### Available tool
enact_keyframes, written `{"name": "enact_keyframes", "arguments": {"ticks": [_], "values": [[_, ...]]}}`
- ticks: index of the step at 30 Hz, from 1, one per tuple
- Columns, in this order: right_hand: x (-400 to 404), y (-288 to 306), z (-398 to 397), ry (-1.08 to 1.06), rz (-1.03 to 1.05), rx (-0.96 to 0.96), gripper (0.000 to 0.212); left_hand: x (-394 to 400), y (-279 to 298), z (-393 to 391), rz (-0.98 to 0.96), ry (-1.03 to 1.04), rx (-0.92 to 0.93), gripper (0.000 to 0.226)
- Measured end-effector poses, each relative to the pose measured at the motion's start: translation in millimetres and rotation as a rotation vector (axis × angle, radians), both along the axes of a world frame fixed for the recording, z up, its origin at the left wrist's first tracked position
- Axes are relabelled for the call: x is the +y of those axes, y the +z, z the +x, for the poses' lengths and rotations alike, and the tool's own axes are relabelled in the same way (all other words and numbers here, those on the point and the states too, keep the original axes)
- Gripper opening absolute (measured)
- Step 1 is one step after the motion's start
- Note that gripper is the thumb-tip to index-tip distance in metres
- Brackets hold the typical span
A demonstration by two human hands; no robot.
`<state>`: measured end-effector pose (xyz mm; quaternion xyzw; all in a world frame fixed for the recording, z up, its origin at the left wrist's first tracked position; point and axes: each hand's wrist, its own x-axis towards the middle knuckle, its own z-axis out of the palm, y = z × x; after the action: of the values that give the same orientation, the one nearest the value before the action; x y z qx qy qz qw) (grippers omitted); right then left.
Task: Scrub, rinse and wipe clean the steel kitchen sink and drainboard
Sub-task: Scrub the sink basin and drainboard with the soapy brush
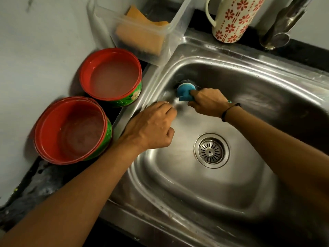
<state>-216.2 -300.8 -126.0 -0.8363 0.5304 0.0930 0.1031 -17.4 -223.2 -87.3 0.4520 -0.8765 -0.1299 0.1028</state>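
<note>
The steel sink (236, 193) fills the right half of the head view, its round drain strainer (211, 150) near the middle of the basin. My right hand (208, 101) is shut on a blue scrub brush (185, 90), whose bristles press against the basin's far-left wall. My left hand (151, 128) rests on the sink's left rim, fingers curled; something small and pale shows at its fingertips, too blurred to name. The steel around both hands looks wet and smeared.
Two red bowls with green sides (110, 75) (71, 129) hold cloudy water on the dark counter at left. A clear plastic tub (142, 34) with orange sponges stands behind them. A flowered mug (233, 16) and the tap base (274, 40) sit at the back.
</note>
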Motion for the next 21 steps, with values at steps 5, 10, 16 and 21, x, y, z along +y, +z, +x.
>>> {"name": "enact_keyframes", "arguments": {"ticks": [5, 10, 16, 21], "values": [[-8.2, 14.5, -9.6, 0.100, -0.197, -0.028, 0.039, -2.0, -0.1, -0.5, -0.016, -0.004, 0.004, 0.042], [-7.1, 13.1, -9.5, 0.199, -0.242, 0.040, 0.036, -0.9, -1.9, 0.3, -0.012, -0.002, -0.013, 0.042], [-11.4, 10.1, -6.0, 0.193, -0.124, 0.152, 0.037, -1.2, -0.2, 0.0, -0.013, -0.007, -0.011, 0.043], [-6.0, 5.5, -9.6, 0.091, -0.208, -0.086, 0.036, -1.7, -1.3, -0.3, -0.025, 0.011, -0.006, 0.042]]}}
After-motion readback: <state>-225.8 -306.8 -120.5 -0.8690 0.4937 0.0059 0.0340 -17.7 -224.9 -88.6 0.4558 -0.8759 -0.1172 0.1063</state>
